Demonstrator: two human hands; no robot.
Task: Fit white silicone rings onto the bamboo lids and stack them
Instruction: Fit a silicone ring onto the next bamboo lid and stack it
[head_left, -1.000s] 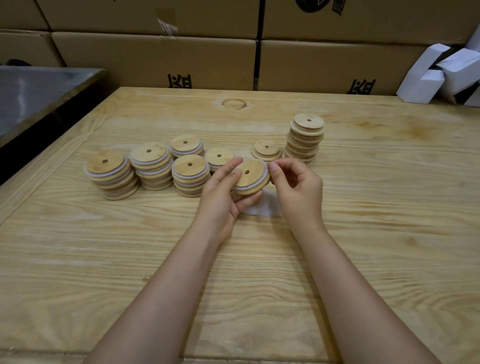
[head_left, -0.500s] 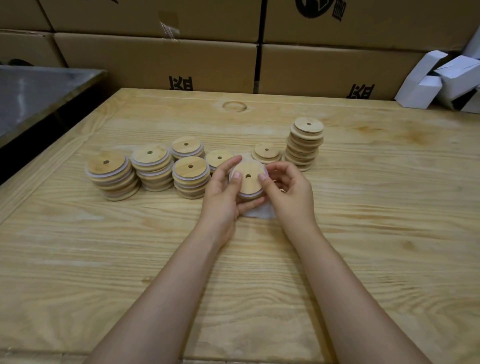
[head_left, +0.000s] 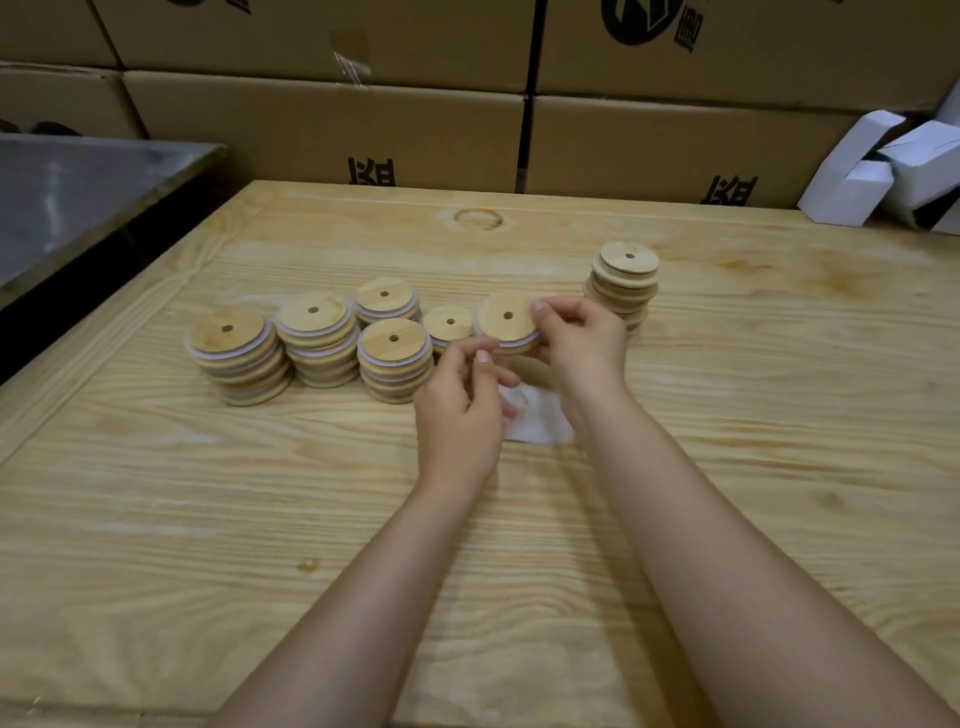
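Note:
My right hand (head_left: 582, 345) grips a bamboo lid (head_left: 506, 319) by its right edge, held tilted above the wooden table (head_left: 753, 441), with a white silicone ring round its rim. My left hand (head_left: 460, 410) sits just below and left of it, fingers loosely curled and blurred; thumb and forefinger are near the lid's lower edge and hold nothing I can make out. Ringed lids stand in stacks at the left (head_left: 236, 358), (head_left: 317, 338), (head_left: 387, 301), (head_left: 395, 364), plus a short stack (head_left: 449, 325). A tall stack of bare lids (head_left: 626, 280) stands to the right. Loose white rings (head_left: 537, 423) lie under my hands.
Cardboard boxes (head_left: 322, 130) wall off the table's far side. Small white boxes (head_left: 857, 176) lie at the back right corner. A grey metal surface (head_left: 67, 192) adjoins the table on the left, across a dark gap.
The lid has risen and shifted right in my right hand. My left hand, which held its left side before, has dropped away below it.

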